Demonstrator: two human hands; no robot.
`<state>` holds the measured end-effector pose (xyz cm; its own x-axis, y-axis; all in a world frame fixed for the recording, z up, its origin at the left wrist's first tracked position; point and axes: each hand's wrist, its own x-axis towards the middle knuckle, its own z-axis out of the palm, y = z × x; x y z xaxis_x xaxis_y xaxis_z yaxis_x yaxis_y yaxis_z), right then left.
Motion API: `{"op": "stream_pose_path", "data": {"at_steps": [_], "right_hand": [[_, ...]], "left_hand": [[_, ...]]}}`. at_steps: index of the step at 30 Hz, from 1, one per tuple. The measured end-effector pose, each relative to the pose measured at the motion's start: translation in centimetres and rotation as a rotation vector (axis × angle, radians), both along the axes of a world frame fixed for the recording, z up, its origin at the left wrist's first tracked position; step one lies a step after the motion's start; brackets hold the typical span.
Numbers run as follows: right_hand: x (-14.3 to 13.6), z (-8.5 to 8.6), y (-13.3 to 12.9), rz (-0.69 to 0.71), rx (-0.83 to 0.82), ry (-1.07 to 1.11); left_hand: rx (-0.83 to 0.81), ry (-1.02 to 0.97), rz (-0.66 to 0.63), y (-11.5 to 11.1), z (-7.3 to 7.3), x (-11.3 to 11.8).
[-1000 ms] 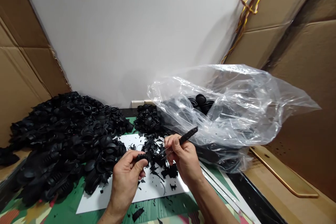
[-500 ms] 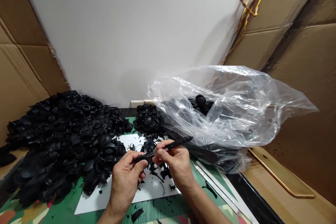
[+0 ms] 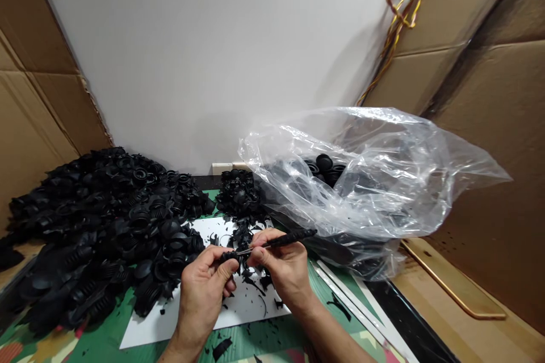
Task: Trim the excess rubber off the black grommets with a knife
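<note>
My left hand (image 3: 203, 285) pinches a small black ribbed rubber part (image 3: 230, 256) between thumb and fingers, above a white sheet (image 3: 149, 326). Held like a pen in my right hand (image 3: 288, 272) is a slim black-handled tool (image 3: 292, 237) with a thin metal tip. That tip meets the right side of the rubber part; whether it is a blade or tweezer points I cannot tell. My fingers cover much of the part. Black scraps (image 3: 243, 235) lie on the sheet around and behind my hands.
A large heap of black rubber parts (image 3: 106, 227) fills the left. A smaller pile (image 3: 238, 190) sits behind the sheet. To the right are a clear plastic bag (image 3: 383, 198) with black parts inside, metal strips (image 3: 349, 300) and a gold phone (image 3: 457, 281). Cardboard walls (image 3: 502, 125) flank the table.
The handle end of the tool has tipped slightly down and to the right in my right hand. My left hand holds the rubber part in nearly the same place.
</note>
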<state>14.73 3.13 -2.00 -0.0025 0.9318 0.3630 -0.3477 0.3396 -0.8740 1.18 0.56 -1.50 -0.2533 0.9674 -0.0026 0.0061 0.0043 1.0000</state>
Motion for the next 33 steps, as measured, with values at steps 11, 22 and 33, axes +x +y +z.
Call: {"op": "stream_pose_path", "data": {"at_steps": [11,22,33], "right_hand": [[2.1,0.3,2.0,-0.410,0.012,-0.119],[1.9,0.2,1.9,0.000,-0.079,0.060],[1.4,0.9,1.3,0.087,-0.127,0.050]], "left_hand": [[0.134,0.037,-0.021,-0.2,-0.1,0.5],[0.146,0.051,0.012,0.1,-0.4,0.1],[0.029,-0.138,0.021,0.1,0.3,0.0]]}}
